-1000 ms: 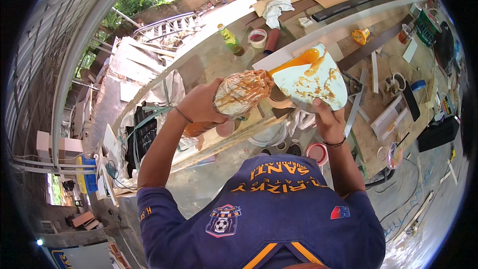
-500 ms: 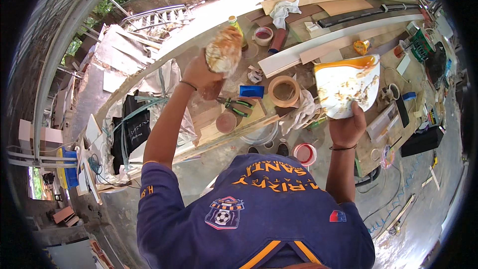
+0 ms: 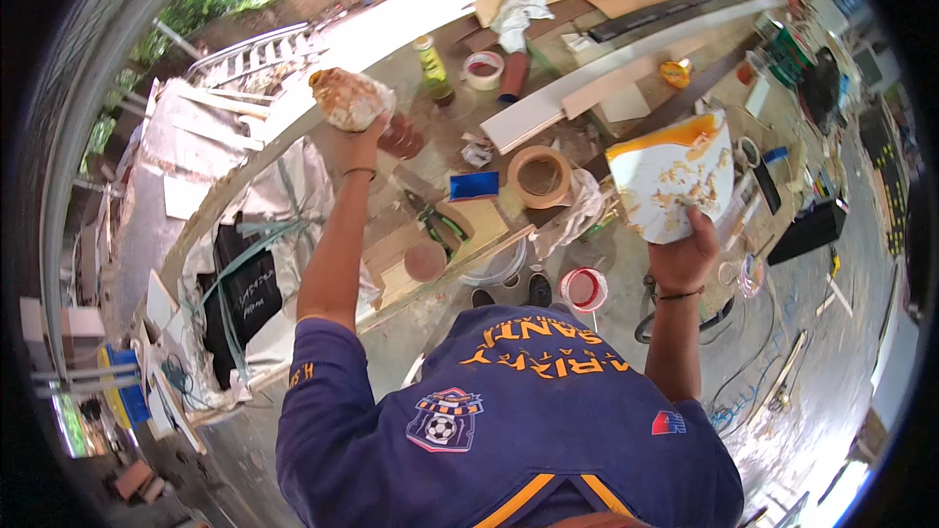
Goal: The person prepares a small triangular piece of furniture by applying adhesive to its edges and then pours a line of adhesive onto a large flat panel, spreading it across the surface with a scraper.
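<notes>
My left hand (image 3: 366, 134) is stretched out to the upper left and grips a crumpled, brown-stained rag (image 3: 350, 98) over a long pale board (image 3: 293, 122). My right hand (image 3: 684, 256) holds a white flat board (image 3: 669, 179) by its lower edge, out to the right. The board's face is smeared with orange and yellow paste, thickest along its top edge. The two hands are far apart, with the cluttered workbench (image 3: 411, 181) between them.
On the bench lie a brown tape roll (image 3: 538, 176), a blue block (image 3: 473, 186), green-handled pliers (image 3: 436, 220), a round brown disc (image 3: 425, 260), a green bottle (image 3: 431, 66), a white tape roll (image 3: 482, 69) and a long white plank (image 3: 606, 73). A red-rimmed cup (image 3: 584, 288) stands below.
The rag was against the smeared board; my left hand has since carried it up and out to the left. My right hand has swung the board to the right.
</notes>
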